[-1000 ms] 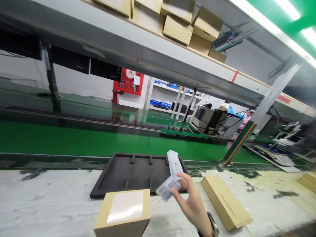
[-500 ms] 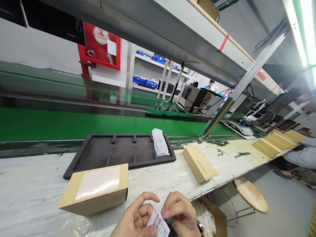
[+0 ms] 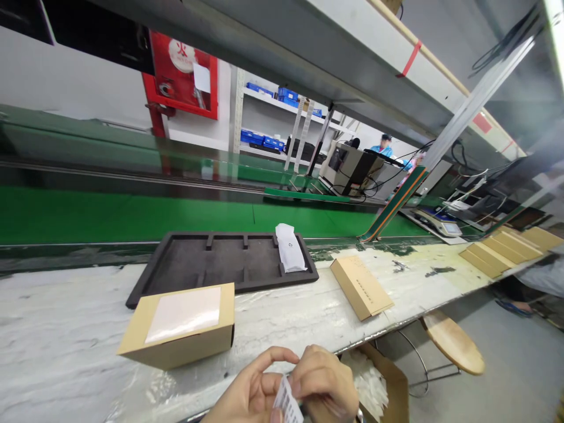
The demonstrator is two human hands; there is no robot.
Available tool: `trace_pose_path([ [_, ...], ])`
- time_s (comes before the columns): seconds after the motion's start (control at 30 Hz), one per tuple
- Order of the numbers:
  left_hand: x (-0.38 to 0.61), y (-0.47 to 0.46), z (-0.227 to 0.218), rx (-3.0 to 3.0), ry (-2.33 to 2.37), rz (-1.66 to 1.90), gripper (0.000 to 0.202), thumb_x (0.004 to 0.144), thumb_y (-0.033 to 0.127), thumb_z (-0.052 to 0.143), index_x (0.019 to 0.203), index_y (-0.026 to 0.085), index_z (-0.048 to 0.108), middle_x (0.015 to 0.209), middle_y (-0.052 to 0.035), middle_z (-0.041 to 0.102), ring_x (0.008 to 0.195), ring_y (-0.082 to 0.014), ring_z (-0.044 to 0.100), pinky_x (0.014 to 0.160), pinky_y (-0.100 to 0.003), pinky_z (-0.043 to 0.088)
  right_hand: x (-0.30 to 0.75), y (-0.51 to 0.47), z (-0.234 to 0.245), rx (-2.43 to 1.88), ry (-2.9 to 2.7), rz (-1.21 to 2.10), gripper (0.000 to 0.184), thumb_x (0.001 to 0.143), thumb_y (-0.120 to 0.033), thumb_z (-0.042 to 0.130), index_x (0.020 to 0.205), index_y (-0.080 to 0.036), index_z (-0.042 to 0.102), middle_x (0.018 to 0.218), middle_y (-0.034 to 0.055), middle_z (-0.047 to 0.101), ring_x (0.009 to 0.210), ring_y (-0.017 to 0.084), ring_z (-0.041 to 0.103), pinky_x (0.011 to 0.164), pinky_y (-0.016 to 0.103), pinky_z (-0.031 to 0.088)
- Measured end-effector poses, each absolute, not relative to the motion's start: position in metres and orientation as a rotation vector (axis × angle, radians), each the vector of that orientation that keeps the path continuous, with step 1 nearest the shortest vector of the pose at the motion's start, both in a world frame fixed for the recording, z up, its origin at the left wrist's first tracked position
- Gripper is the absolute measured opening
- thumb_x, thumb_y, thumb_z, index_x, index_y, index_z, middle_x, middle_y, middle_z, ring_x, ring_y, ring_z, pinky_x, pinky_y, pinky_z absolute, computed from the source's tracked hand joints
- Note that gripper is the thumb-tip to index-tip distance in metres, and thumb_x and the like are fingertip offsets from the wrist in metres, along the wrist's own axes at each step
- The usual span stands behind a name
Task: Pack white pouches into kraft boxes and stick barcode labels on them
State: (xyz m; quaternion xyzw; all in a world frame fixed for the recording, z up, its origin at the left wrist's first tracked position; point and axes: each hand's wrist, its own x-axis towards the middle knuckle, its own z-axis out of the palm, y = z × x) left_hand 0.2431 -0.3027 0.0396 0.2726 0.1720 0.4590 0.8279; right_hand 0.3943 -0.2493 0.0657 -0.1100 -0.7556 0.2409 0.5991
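A small white sheet of printed labels (image 3: 287,405) is pinched in my left hand (image 3: 251,390), its thumb lying on the print and its index finger arched above. My right hand (image 3: 326,382) is closed beside it, fingertips drawn together at the sheet's upper right edge. What those fingertips hold, if anything, is hidden. Left of my hands a cardboard box (image 3: 189,349) with a pale label on top sits on the bench. Ahead, a black foam tray (image 3: 224,282) holds a white packet (image 3: 291,249) in its right end.
A closed flat carton (image 3: 361,288) lies to the right, with several more cartons (image 3: 497,252) farther along the bench. Below the bench edge stand an open box of white scraps (image 3: 374,382) and a wooden stool (image 3: 453,343). A green conveyor belt (image 3: 132,217) runs behind.
The label sheet has turned more edge-on, and my right hand has rolled over, its knuckles now higher. A green bit by the right fingers is no longer visible. The view has shifted slightly.
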Motion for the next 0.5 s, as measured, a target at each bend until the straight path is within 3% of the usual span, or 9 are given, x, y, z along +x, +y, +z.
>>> trace_pose_path([
  [0.13,0.246,-0.304,0.037,0.543,0.364,0.976,0.075,0.063,0.047,0.097,0.124,0.022,0.061,0.077,0.0011,0.055,0.060,-0.0032,0.042,0.061,-0.015,0.032,0.389,-0.252,0.065,-0.258,-1.730,0.499,0.020,0.107,-0.020,0.054,0.091,-0.017,0.066,0.070,0.0033,0.065,0.056,0.014,0.061,0.050,0.026,0.047],
  [0.2,0.246,-0.306,0.034,0.591,0.413,1.072,0.076,0.066,0.048,0.095,0.130,0.029,0.060,0.084,0.0011,0.054,0.063,-0.0049,0.049,0.061,-0.016,0.037,0.387,-0.255,0.062,-0.329,-1.718,0.452,0.025,0.108,-0.025,0.054,0.087,-0.018,0.066,0.073,0.0027,0.059,0.058,0.014,0.058,0.049,0.027,0.046],
  [0.3,0.240,-0.307,0.033,1.080,0.682,1.439,0.055,0.082,0.040,0.084,0.132,0.039,0.062,0.112,-0.0049,0.057,0.087,-0.0150,0.064,0.075,-0.025,0.056,0.383,-0.260,0.053,-0.470,-1.701,0.315,0.026,0.106,-0.021,0.054,0.081,-0.020,0.062,0.077,0.0014,0.049,0.061,0.014,0.054,0.050,0.027,0.044],
  [0.4,0.226,-0.307,0.038,1.863,1.003,1.727,0.034,0.090,0.014,0.073,0.121,0.029,0.072,0.128,-0.0090,0.057,0.113,-0.0217,0.062,0.097,-0.032,0.057,0.376,-0.264,0.039,-0.604,-1.678,0.249,0.025,0.104,-0.016,0.050,0.081,-0.020,0.057,0.082,0.0033,0.051,0.066,0.016,0.055,0.054,0.029,0.045],
  [0.5,0.216,-0.307,0.048,2.195,0.993,1.769,0.027,0.092,0.003,0.064,0.112,0.020,0.071,0.114,-0.0071,0.069,0.118,-0.0194,0.062,0.103,-0.031,0.056,0.369,-0.268,0.029,-0.569,-1.621,0.355,0.023,0.107,-0.023,0.044,0.086,-0.020,0.053,0.087,0.0064,0.059,0.071,0.019,0.060,0.060,0.031,0.049],
])
